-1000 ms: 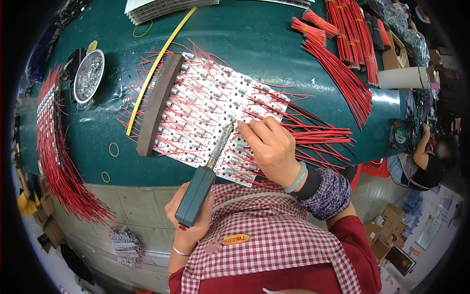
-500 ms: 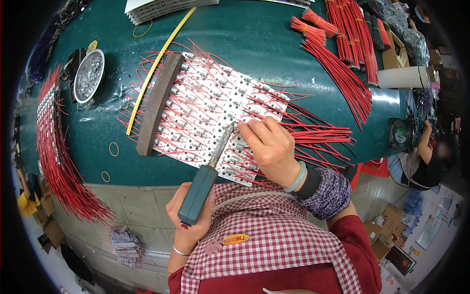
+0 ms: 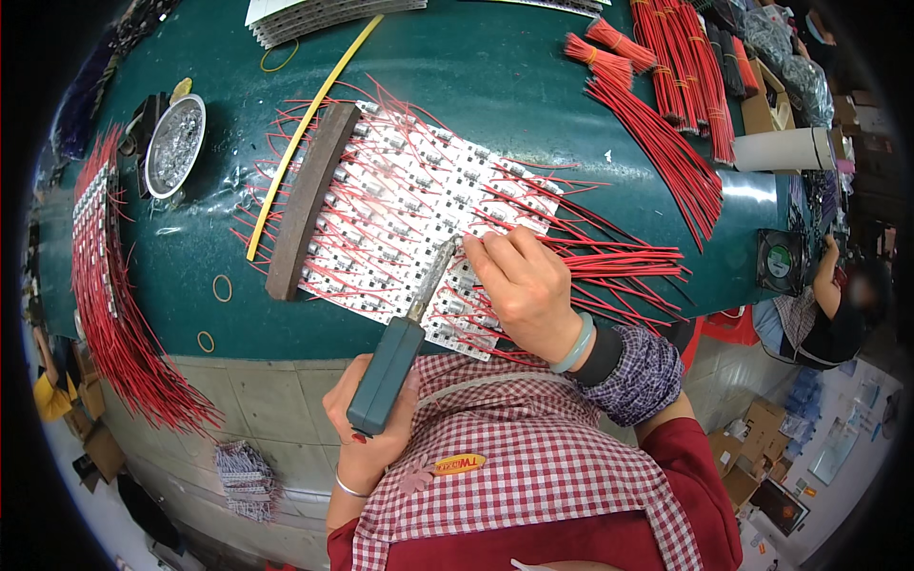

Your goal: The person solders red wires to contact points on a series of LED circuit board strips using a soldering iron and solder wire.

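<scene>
Little had changed, so the work stayed at one spot of the circuit boards on the bench: the left hand kept its fingers wrapped around the soldering iron, the right hand pinched its own together, on what I could not tell, red wires crowded beside it, and a dark bar lay across the boards.

Your soldering iron, at seven o'clock, pairs a smooth plastic handle with a rough, dull metal barrel. At ten, your bar looks matt and wooden; at six, your apron is cloth; at twelve, your tabletop looks glossy.
</scene>
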The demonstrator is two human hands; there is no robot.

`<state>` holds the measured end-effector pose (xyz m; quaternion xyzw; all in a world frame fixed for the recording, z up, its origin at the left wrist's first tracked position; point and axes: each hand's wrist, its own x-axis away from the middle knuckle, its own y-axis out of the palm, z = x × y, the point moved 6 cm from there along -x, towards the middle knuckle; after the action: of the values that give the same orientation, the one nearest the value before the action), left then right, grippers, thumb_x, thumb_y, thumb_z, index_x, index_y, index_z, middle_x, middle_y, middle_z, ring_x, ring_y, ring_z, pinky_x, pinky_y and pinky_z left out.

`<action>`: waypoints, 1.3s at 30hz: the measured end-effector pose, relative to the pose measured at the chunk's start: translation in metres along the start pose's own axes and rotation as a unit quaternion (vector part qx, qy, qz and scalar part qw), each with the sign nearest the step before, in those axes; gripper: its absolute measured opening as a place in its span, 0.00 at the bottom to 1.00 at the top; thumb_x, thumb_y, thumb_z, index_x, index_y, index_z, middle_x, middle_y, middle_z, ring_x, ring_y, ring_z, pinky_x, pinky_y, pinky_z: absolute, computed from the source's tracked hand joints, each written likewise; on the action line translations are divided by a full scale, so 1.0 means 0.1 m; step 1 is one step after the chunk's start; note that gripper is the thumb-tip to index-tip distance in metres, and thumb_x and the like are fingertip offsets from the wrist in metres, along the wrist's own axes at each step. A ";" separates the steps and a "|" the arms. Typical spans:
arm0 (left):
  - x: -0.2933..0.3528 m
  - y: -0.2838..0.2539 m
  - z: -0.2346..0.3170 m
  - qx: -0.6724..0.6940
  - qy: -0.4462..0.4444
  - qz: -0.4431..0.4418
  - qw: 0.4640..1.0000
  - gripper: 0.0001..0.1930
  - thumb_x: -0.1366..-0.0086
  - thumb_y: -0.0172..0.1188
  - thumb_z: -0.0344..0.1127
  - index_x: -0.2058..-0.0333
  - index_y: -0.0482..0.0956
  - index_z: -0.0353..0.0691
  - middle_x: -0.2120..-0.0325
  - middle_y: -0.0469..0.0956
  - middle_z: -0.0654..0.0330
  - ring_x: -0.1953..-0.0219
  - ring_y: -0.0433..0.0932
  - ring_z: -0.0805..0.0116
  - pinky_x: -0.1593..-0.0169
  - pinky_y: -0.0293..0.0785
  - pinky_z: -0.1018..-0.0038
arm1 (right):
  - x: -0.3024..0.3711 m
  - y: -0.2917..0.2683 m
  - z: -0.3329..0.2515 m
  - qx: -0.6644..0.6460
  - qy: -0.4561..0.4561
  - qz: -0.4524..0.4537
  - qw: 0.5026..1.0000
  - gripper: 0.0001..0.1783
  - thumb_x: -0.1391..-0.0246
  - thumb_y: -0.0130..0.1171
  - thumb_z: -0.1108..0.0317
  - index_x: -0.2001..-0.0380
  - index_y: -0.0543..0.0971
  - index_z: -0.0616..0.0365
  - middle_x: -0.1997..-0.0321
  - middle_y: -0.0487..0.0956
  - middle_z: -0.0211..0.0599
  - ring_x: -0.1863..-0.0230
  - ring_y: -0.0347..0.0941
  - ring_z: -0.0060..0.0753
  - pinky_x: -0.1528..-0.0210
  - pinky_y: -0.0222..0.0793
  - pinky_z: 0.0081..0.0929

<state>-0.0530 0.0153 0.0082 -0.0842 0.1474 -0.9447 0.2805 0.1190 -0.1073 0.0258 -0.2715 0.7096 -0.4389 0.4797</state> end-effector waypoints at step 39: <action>0.04 0.02 -0.07 -0.003 0.056 0.023 0.998 0.07 0.44 0.69 0.23 0.66 0.82 0.29 0.71 0.80 0.53 0.77 0.79 0.60 0.72 0.72 0.71 | -0.04 0.04 -0.07 -0.003 -0.004 -0.029 1.000 0.13 0.58 0.59 0.73 0.66 0.80 0.69 0.66 0.71 0.36 0.65 0.69 0.34 0.71 0.71 0.27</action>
<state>-0.0569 0.0134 0.0011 -0.0286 0.1679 -0.9407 0.2935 0.1148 -0.0998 0.0255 -0.2954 0.7009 -0.4496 0.4683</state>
